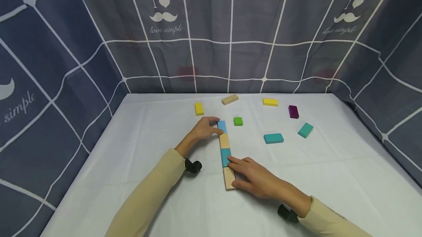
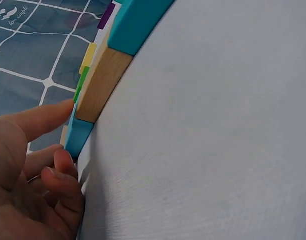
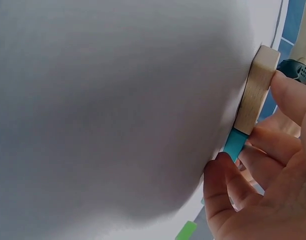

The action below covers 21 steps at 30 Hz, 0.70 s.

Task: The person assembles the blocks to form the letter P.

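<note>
Four blocks lie end to end in a row on the white-covered surface: a light-blue block at the far end, then a tan wooden block, a blue block and a pale wooden block nearest the person. The row's long axis runs away from the person, its far end leaning slightly left, and that line between the two hands looks like the relation that matters most. The left hand is the nearer one to the light-blue block, coming from its left; its grip is narrow, thumb and index finger bent about that block's left side and far end. The right hand comes from the row's right and is nearer the two closer blocks; its grip is wider, the thumb touching the pale wooden block and a fingertip resting at the blue block, with neither block enclosed. How hard either hand presses, I cannot tell. To the right of the light-blue block, near it, sits a green block. Farther back are a left yellow block, a loose wooden block lying askew and a right yellow block; off to the right lie a purple block and two teal blocks. No container shows in any view.
</note>
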{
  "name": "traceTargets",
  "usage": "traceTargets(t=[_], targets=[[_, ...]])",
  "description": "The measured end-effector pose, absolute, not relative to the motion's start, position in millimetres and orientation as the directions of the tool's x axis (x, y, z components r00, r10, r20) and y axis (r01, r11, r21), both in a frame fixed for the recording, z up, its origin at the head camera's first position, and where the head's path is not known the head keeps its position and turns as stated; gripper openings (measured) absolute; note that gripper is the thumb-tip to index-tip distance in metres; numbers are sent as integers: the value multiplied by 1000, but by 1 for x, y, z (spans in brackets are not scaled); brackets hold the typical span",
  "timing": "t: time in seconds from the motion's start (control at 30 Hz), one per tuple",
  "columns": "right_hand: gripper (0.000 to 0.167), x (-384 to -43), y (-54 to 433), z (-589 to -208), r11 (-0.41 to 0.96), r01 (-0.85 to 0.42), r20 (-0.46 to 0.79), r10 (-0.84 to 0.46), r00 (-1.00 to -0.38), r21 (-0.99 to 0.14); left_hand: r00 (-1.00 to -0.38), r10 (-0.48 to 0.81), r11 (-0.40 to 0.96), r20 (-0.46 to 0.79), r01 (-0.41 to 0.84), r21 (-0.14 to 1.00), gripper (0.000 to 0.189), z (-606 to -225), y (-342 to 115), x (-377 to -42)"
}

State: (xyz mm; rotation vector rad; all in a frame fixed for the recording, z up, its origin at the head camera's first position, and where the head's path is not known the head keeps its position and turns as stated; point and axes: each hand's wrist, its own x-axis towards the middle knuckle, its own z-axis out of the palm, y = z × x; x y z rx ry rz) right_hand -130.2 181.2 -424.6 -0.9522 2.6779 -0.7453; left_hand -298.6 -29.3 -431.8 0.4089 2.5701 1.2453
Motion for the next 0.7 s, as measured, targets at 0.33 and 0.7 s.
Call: traceTargets(t=[0.33,0.7], targets=[[59,-130,181,-423,661,-536,-26,-642,-766,-526,-936,343,580,-77,147,801,55,-435,-29,-300],[59,-130,182,-425,653,-534,-19,-642,-767,-537,-948,310,556,-74,117,823,54,-433,-33,-301]])
